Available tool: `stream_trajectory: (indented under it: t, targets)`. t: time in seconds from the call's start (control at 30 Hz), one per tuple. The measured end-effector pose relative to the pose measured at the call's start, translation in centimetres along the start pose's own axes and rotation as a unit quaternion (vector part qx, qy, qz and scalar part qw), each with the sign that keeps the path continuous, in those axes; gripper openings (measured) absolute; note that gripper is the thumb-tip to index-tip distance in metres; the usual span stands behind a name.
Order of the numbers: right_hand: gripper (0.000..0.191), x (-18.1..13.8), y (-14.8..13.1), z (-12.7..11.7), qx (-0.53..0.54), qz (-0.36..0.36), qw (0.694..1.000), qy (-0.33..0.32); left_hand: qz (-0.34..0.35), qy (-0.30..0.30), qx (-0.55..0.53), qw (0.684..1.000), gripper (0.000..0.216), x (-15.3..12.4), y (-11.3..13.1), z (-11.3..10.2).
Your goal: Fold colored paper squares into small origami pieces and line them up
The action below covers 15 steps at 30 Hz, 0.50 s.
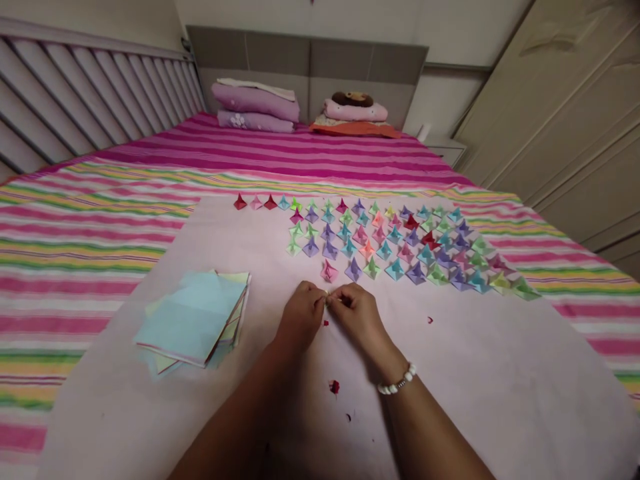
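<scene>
My left hand (301, 313) and my right hand (356, 315) meet at the fingertips over a pale pink sheet (480, 373) on the bed. Both pinch a small pale folded paper piece (329, 299) between them; most of it is hidden by the fingers. A white bead bracelet (397, 382) circles my right wrist. Just beyond the hands lie rows of several small folded paper shapes (395, 247) in pink, purple, teal, green and red. The nearest one is pink (329, 271). A stack of pastel paper squares (197, 317), blue on top, lies to the left.
Small red paper scraps (334, 386) dot the sheet near my wrists. The bed has a striped cover (75, 240). Folded bedding and pillows (257, 107) sit at the headboard. A slatted rail (90, 93) is on the left, a wardrobe (575, 120) on the right.
</scene>
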State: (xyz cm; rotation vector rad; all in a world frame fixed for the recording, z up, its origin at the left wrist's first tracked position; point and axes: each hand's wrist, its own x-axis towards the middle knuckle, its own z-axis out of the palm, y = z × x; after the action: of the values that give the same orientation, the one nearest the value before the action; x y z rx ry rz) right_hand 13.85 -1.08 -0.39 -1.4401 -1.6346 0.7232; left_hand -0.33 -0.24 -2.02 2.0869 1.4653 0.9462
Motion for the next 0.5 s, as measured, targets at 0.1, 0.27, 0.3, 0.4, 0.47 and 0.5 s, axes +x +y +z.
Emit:
stream_trajectory:
  t: [0.1,0.27,0.3,0.4,0.47,0.5]
  targets:
    - [0.011,-0.1,-0.01,-0.36,-0.038,-0.034,0.998,-0.028,-0.002,0.011,-0.001,1.0,0.018,-0.06,-0.07,0.13]
    - [0.027,-0.15,-0.17,-0.72,-0.104,-0.069,0.991,-0.05,0.01,0.027,-0.014,0.999,0.017,-0.26,-0.23,0.37]
    - [0.027,-0.16,-0.22,-0.75,-0.112,-0.07,0.99,-0.051,0.016,0.035,-0.019,0.999,0.018,-0.28,-0.27,0.42]
    - [0.025,-0.19,-0.34,-0.8,-0.134,-0.069,0.987,-0.058,0.024,0.061,-0.028,0.997,0.024,-0.3,-0.3,0.53]
    - [0.026,-0.24,-0.43,-0.8,-0.149,-0.071,0.984,-0.064,0.016,0.066,-0.03,0.997,0.027,-0.32,-0.18,0.54]
    - [0.027,-0.28,-0.48,-0.8,-0.157,-0.073,0.983,-0.068,0.008,0.065,-0.031,0.997,0.027,-0.33,-0.08,0.52]
